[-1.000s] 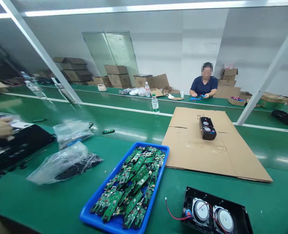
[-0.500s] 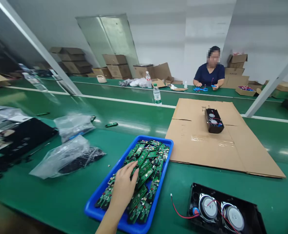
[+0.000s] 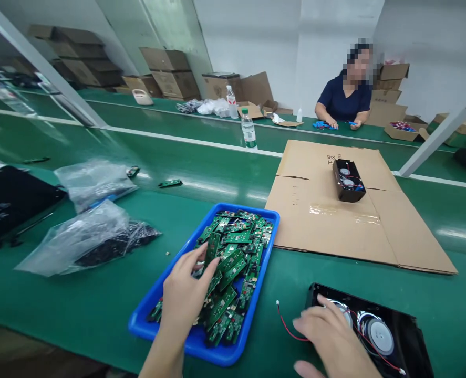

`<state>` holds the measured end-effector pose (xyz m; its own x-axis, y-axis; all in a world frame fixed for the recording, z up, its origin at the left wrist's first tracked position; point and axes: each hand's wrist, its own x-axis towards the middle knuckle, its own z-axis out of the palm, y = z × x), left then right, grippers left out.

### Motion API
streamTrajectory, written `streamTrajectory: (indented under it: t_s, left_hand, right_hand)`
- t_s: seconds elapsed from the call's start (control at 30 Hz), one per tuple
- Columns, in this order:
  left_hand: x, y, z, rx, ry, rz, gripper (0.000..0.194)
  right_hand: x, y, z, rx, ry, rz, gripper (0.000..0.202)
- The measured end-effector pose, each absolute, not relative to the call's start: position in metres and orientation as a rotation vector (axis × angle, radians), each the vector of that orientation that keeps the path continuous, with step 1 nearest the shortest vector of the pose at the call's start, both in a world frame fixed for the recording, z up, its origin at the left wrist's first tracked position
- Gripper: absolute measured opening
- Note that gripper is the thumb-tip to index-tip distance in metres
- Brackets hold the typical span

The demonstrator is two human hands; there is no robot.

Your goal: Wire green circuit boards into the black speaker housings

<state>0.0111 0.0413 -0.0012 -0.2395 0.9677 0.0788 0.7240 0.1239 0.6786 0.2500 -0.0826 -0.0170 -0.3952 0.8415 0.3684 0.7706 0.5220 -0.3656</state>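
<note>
My left hand (image 3: 185, 291) is over the blue tray (image 3: 132, 326), with a green circuit board (image 3: 213, 247) pinched between thumb and fingers and tilted up on end. Beneath it, many loose circuit boards (image 3: 233, 268) lie heaped in the tray. My right hand (image 3: 331, 336) hovers at the left end of a black speaker box (image 3: 408, 336), fingers stretched and thumb apart. It hides part of one round speaker; the other speaker (image 3: 379, 336) shows fully. A red wire (image 3: 290, 331) with a small white plug trails from the box beside my right fingertips.
Behind the box lies a flat cardboard sheet (image 3: 296, 210) carrying a second speaker box (image 3: 349, 181). Plastic bags (image 3: 99, 231) and a black panel (image 3: 16, 205) are on the left. A water bottle (image 3: 248, 130) stands beyond the tray. Across the bench sits a co-worker (image 3: 345, 100) handling blue parts.
My left hand has picked a circuit board out of the heap. My right hand has come into view over the speaker box. The camera view has tipped slightly downward.
</note>
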Motion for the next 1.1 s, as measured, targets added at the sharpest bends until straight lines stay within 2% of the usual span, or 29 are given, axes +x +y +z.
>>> streamTrajectory:
  t_s: [0.07,0.13,0.2,0.3,0.33,0.4,0.5,0.6,0.73,0.87,1.1]
  left_hand:
    - [0.021,0.012,-0.005,1.222,1.709,1.16,0.06]
    - [0.038,-0.016,-0.01,0.86,1.334,1.194,0.057]
    - [0.059,-0.038,-0.014,0.586,1.112,1.174,0.051]
    - [0.082,-0.056,-0.015,0.424,0.896,1.087,0.052]
    - [0.086,-0.059,-0.014,0.424,0.846,1.049,0.053]
    - [0.092,-0.061,-0.012,0.462,0.781,0.983,0.055]
    - [0.098,-0.062,-0.01,0.513,0.749,0.912,0.054]
    - [0.106,-0.062,-0.011,0.561,0.773,0.89,0.044]
    - [0.118,-0.066,-0.008,0.679,0.807,0.828,0.032]
    - [0.125,-0.073,-0.003,0.664,0.978,0.961,0.03]
    - [0.126,-0.081,-0.019,0.668,0.779,1.013,0.025]
  right_hand:
    - [0.238,-0.07,-0.023,-1.238,-2.256,0.023,0.032]
    - [0.231,-0.065,-0.023,-1.194,-2.209,-0.008,0.033]
    - [0.234,-0.066,-0.018,-1.203,-2.042,0.274,0.031]
    - [0.254,-0.072,-0.004,-1.217,-1.583,0.929,0.018]
    - [0.261,-0.074,0.0,-1.202,-1.458,1.062,0.016]
    - [0.273,-0.078,0.008,-1.178,-1.378,1.121,0.015]
    - [0.281,-0.083,0.015,-1.249,-1.597,0.994,0.017]
    - [0.28,-0.088,0.017,-1.327,-1.801,0.8,0.019]
    - [0.273,-0.092,0.016,-1.305,-1.792,0.496,0.018]
    - [0.266,-0.094,0.013,-1.297,-1.723,0.354,0.013]
    - [0.257,-0.089,0.004,-1.261,-1.782,0.059,0.011]
